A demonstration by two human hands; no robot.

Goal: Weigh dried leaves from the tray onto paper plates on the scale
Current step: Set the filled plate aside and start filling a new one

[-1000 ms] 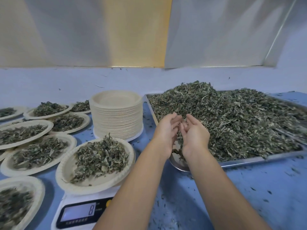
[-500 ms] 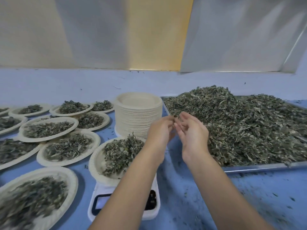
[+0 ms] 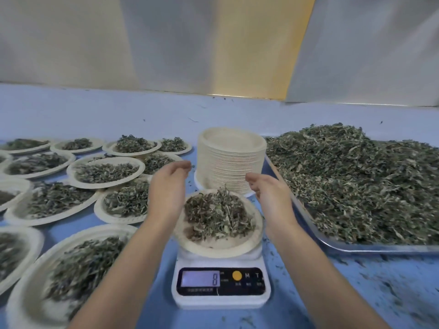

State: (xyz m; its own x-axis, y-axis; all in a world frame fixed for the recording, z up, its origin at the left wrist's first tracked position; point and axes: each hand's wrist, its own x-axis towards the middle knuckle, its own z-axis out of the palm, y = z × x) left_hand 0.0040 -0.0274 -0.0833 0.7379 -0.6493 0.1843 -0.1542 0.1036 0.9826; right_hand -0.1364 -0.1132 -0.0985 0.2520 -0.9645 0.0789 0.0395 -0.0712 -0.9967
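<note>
One paper plate (image 3: pixel 213 251) in play. It sits on the white digital scale (image 3: pixel 221 302) at the middle of the tabletop's (image 3: pixel 356 295) near edge, carrying a loose mound of dried leaves (image 3: pixel 218 213).

Left hand (image 3: pixel 169 186) and right hand (image 3: pixel 269 189) flank the plate's far half, palms facing each other. Both are open with fingers loosely curved, and neither grips anything I can see. Whether they touch the rim, can't tell; they look just above it.

The display (image 3: pixel 200 279) shows what looks like 8; units are unreadable.

The tray (image 3: pixel 356 248) runs along the right side of the tabletop, its bulk leaf heap (image 3: pixel 356 186) piled high. The stack of empty plates (image 3: pixel 231 162) stands just behind the scale, toward the far edge. A dozen or so filled plates (image 3: pixel 105 173) cover the left half.

My read on the step: the portion is dropped and we're at reading check, or about to lift off.

Next move, if the weight is in spec:
- Grip the rim on both sides and lift level. The mound is loose and sits high, so any tilt sheds leaves.
- Park it in a free gap on the left; space there is tight and rims nearly overlap.
- Pull one plate off the stack onto the scale, checking that only one comes.

If out of spec, pinch-adjust from the tray instead.
</note>
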